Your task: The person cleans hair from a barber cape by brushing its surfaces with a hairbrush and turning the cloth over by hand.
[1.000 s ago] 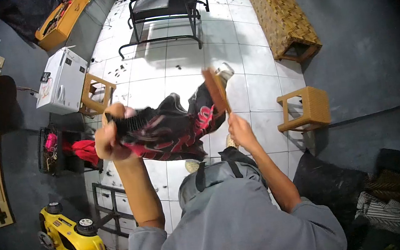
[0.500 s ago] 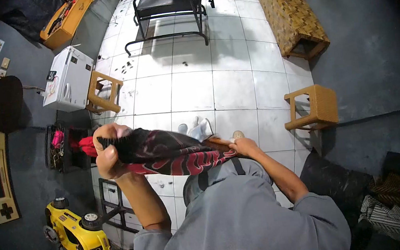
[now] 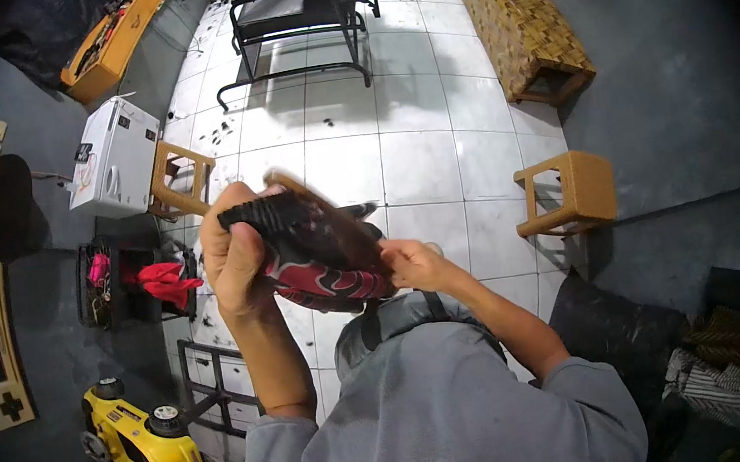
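A black and red patterned cloth [image 3: 325, 277], bunched up, hangs between my two hands in front of my chest. My left hand [image 3: 236, 255] is closed on its black ribbed edge, thumb toward me. My right hand [image 3: 417, 264] is closed round the near end of a long brown wooden-looking piece [image 3: 347, 229], which slants up and left across the cloth toward my left fingers. Motion blurs this piece, so its exact kind cannot be told. Whether my right fingers also grip the cloth is hidden.
A wooden stool [image 3: 566, 193] stands at right, another stool [image 3: 182, 179] beside a small white fridge [image 3: 115, 160] at left. A black-framed chair [image 3: 297, 29] is ahead. A red cloth [image 3: 168, 283] hangs from a dark rack, and a yellow toy car [image 3: 148, 443] lies lower left.
My left hand has moved right and the cloth has bunched up between my hands. The brown piece, earlier low by my right hand, now swings up across the cloth. The view has shifted slightly.
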The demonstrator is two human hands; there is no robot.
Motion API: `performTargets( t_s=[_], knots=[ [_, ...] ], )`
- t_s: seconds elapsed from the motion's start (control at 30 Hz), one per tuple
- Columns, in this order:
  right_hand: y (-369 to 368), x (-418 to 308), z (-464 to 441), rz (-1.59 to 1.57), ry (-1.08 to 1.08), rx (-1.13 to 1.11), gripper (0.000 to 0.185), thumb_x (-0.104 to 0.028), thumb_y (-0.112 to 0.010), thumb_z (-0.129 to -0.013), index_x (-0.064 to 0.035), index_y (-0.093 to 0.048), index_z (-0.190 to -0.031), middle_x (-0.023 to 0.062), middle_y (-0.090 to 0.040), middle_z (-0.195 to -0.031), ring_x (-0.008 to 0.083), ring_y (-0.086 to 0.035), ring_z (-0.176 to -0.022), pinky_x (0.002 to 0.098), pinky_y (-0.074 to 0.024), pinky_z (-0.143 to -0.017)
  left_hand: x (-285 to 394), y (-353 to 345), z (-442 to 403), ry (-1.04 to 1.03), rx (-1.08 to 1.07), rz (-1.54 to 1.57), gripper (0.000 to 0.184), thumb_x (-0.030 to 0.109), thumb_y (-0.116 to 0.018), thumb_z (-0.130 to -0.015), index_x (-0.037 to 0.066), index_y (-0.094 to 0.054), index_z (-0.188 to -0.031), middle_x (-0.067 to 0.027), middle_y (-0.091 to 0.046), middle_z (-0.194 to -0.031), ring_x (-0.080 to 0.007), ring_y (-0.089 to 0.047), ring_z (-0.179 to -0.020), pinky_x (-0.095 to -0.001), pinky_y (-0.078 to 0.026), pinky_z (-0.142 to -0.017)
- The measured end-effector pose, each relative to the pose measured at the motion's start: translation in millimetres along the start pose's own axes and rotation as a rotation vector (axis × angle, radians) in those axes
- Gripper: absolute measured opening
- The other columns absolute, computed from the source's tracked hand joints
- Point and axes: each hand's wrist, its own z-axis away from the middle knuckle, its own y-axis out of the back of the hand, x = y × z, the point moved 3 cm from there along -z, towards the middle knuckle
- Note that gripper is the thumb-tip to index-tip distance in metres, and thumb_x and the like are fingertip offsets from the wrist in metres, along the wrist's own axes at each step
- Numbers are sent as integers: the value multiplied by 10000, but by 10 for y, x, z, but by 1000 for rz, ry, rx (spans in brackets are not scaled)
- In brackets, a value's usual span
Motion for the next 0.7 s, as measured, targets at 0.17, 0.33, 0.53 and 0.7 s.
performTargets(
  t_s=[0.17,0.33,0.53,0.7],
  knots=[
    [970,1634,135,1119,-298,170,421,-394,-427,-883,-19,-609,-942,186,-618,-816,366,-569,-706,430,-439,-660,123,246,-53,-204,239,232,410,393,-429,-900,18,-420,-1067,-117,-575,-880,-216,-621,-754,-308,-525,-645],
    [1408,1620,365,1142,-344,522,483,-438,-396,-884,-3,-598,-824,174,-616,-749,363,-574,-670,423,-448,-598,185,293,37,-32,384,110,309,304,-460,-910,14,-501,-1009,-65,-578,-873,-121,-582,-735,-252,-486,-663],
    [297,-487,138,-132,87,412,367,-432,-319,-935,-99,-393,-802,-50,-305,-567,28,-282,-430,188,-225,-357,-31,-91,-41,42,133,152,226,228,-432,-933,22,-513,-979,-33,-565,-847,-72,-531,-695,-201,-441,-617],
    [-248,-509,25,-71,302,144,406,-428,-307,-937,-40,-411,-882,-30,-312,-594,49,-295,-494,188,-269,-440,-30,-409,-168,45,67,24,258,227,-460,-923,25,-468,-1083,-5,-522,-900,-59,-485,-768,-188,-402,-661]
  ],
)
